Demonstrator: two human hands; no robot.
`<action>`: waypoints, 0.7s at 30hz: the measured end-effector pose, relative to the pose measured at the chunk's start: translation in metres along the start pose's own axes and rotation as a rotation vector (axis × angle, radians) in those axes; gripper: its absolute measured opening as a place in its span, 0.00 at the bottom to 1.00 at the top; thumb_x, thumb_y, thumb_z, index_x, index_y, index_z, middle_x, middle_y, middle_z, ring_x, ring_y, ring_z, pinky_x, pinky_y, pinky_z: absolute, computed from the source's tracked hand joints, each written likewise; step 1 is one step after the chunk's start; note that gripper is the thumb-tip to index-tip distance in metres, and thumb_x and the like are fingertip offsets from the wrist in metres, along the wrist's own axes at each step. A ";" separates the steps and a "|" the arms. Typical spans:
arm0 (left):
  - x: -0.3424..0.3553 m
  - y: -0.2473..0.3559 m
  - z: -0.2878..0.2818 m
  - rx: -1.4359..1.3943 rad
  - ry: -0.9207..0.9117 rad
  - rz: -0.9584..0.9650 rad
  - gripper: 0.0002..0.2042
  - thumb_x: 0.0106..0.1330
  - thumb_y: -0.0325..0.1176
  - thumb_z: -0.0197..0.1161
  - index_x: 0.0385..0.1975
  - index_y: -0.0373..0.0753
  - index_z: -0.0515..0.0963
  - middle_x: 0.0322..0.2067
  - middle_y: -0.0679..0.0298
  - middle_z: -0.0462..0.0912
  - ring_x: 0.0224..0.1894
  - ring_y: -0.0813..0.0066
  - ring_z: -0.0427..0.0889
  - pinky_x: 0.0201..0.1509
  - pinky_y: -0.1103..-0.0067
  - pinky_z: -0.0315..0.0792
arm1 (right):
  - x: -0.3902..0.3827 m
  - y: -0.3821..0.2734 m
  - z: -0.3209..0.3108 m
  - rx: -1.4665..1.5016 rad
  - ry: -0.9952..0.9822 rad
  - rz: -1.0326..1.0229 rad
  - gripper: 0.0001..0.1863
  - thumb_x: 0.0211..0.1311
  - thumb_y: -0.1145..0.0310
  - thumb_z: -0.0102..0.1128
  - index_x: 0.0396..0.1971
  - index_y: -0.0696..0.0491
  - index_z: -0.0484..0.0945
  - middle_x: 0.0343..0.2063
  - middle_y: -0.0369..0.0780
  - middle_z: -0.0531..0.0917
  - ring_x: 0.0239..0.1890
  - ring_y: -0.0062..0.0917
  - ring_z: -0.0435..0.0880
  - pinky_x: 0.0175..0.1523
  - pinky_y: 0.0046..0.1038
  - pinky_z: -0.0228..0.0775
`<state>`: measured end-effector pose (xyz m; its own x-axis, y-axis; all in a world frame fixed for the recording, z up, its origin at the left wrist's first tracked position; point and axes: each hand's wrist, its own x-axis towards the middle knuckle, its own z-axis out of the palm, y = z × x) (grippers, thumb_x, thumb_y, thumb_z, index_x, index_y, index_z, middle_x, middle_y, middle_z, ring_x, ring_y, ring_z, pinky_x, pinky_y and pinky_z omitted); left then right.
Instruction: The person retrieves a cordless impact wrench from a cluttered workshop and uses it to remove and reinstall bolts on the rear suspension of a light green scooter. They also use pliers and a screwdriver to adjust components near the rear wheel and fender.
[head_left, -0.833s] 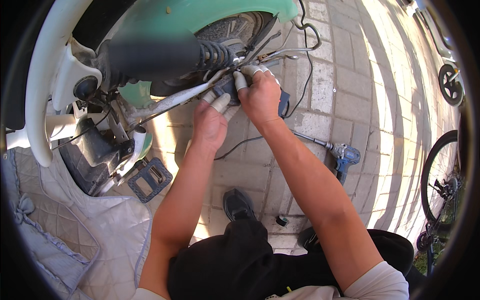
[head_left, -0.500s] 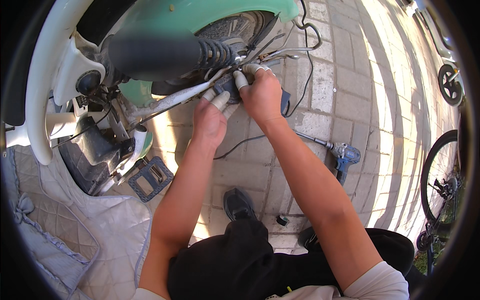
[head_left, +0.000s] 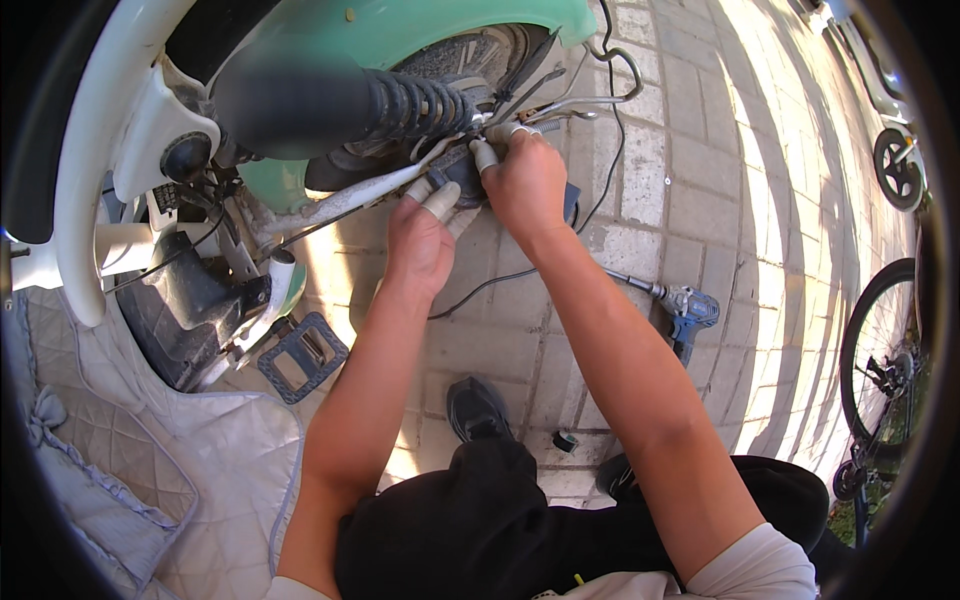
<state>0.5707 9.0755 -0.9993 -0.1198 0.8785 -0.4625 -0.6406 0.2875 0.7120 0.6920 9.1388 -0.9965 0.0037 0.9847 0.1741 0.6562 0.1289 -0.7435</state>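
Left hand [head_left: 420, 242]: while pale covers sheathe its fingertips, digits pinched on the black part [head_left: 462, 182].
Right hand [head_left: 528, 185]: fingers bent, thumb at part's upper edge; full grip hidden, cannot tell what else it holds.
Black part: between the hands, below the spring [head_left: 425, 105].
Driver [head_left: 690, 312]: on paving [head_left: 480, 345], beyond right forearm.
Pedal [head_left: 302, 392]: left of left forearm.

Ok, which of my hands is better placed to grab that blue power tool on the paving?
Probably your right hand: the blue power tool lies off to the right, nearer to it than to your left hand. Both are at the dark part, though.
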 end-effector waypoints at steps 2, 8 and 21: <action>0.001 0.000 -0.003 0.000 -0.005 0.005 0.18 0.69 0.24 0.54 0.59 0.37 0.72 0.54 0.63 0.78 0.55 0.72 0.77 0.60 0.70 0.71 | -0.002 0.000 0.003 0.008 0.008 -0.006 0.11 0.55 0.65 0.66 0.34 0.56 0.85 0.28 0.50 0.84 0.32 0.45 0.83 0.39 0.40 0.75; 0.000 0.000 0.001 0.020 -0.011 0.007 0.19 0.69 0.25 0.54 0.60 0.38 0.71 0.55 0.63 0.77 0.56 0.71 0.77 0.61 0.70 0.71 | -0.004 0.002 0.002 -0.062 0.035 -0.080 0.09 0.50 0.68 0.64 0.32 0.53 0.84 0.27 0.47 0.82 0.31 0.43 0.82 0.37 0.43 0.74; -0.001 0.001 0.002 -0.005 -0.004 0.008 0.18 0.69 0.24 0.54 0.59 0.37 0.72 0.55 0.63 0.77 0.55 0.72 0.77 0.61 0.71 0.72 | -0.006 0.001 0.004 -0.081 0.072 -0.100 0.08 0.51 0.68 0.65 0.31 0.52 0.82 0.25 0.45 0.81 0.29 0.43 0.82 0.35 0.43 0.74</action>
<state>0.5722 9.0761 -0.9974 -0.1219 0.8823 -0.4546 -0.6436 0.2784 0.7130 0.6895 9.1332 -1.0012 -0.0126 0.9563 0.2922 0.7146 0.2130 -0.6664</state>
